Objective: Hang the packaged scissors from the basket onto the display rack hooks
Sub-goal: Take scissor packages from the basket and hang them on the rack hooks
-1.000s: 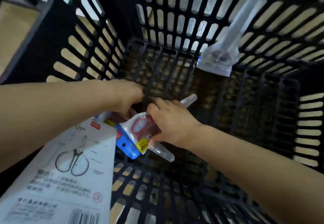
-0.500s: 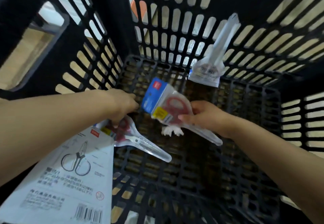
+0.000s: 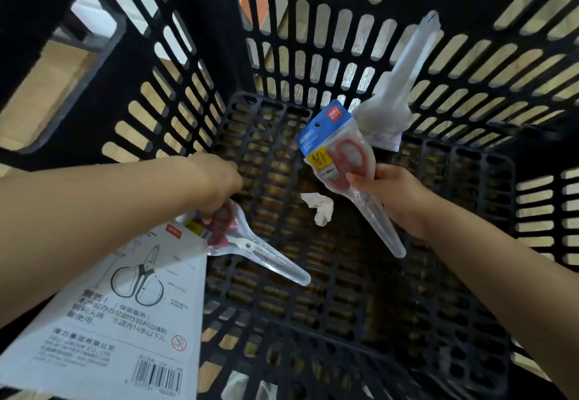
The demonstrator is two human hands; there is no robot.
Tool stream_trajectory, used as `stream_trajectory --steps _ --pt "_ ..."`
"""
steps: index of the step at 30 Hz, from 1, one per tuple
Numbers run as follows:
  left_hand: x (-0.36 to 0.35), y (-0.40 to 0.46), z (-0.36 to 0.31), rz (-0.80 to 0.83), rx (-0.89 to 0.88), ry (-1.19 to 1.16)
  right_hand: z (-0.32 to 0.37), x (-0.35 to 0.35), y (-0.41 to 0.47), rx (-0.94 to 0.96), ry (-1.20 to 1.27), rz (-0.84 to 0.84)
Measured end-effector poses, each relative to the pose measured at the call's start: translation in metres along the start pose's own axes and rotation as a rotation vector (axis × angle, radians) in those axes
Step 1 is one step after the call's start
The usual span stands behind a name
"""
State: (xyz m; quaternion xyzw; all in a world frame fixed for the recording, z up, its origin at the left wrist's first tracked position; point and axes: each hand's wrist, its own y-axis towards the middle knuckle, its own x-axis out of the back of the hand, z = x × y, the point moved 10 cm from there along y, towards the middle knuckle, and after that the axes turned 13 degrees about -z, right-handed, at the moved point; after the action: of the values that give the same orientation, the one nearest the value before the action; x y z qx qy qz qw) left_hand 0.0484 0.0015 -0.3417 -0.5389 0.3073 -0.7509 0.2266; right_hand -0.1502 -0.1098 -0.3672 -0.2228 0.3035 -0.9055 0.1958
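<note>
Gripping red-handled scissor packs, right hand [image 3: 396, 194] on blue "deli" header pack [image 3: 336, 152], left hand [image 3: 219, 185] on another [image 3: 247, 243].

Open basket floor [image 3: 360, 290] centrally; crumpled paper scrap [image 3: 319, 207] mid-floor, white package [image 3: 391, 98] against far wall, large card [image 3: 125, 305] blocking near-left corner.

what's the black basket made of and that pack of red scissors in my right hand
Black slotted basket: looks like rigid moulded plastic, matte, with uniform slots. Red-handled scissors pack in the right hand: glossy clear plastic pouch with a blue printed header, probably card or film.
</note>
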Motion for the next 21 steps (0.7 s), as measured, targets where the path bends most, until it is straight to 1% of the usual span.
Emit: stream_trajectory --steps 6,9,14,16,18,21 --pt "0.000 -0.001 0.002 -0.019 -0.003 -0.023 -0.001 -0.002 0.000 -0.005 0.034 0.024" --pt "0.004 -0.002 -0.003 -0.034 -0.041 -0.052 -0.003 -0.002 0.001 -0.009 0.033 0.031" --pt "0.013 -0.002 -0.035 -0.028 -0.129 -0.267 -0.005 -0.002 0.003 -0.009 0.023 0.028" --pt "0.018 -0.003 -0.055 -0.040 -0.196 -0.262 -0.005 -0.002 0.004 -0.007 0.021 0.030" --pt "0.015 -0.007 -0.071 -0.013 -0.254 -0.223 -0.006 -0.002 0.005 -0.003 0.005 0.030" --pt "0.006 -0.016 -0.085 -0.011 -0.324 -0.081 -0.006 -0.001 0.005 0.003 -0.007 0.031"
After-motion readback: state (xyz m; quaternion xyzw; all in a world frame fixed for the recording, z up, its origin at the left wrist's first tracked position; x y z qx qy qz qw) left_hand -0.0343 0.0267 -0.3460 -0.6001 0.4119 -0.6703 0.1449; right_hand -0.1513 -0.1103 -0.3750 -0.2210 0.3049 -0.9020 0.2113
